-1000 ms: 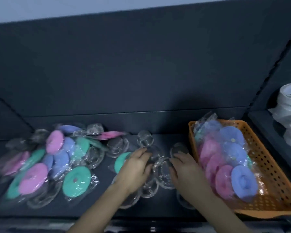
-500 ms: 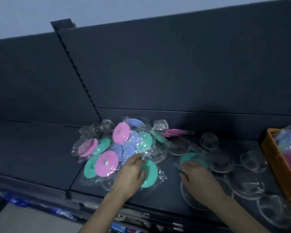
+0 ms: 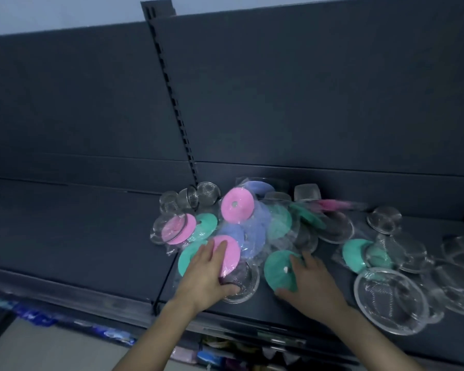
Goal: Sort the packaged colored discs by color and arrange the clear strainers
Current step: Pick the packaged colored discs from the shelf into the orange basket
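One head-worn camera looks forward and down at the shelf (image 3: 65,236) from close by; left hand (image 3: 206,274) and right hand (image 3: 312,287) enter from below.

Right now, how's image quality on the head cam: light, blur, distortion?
Head view: dim bluish light, dark shelf loses detail; rear pink disc is motion-smeared; clear strainers show only faint glints and rims; shelf upright leans, wide-angle skew; left hand and right hand fairly sharp.
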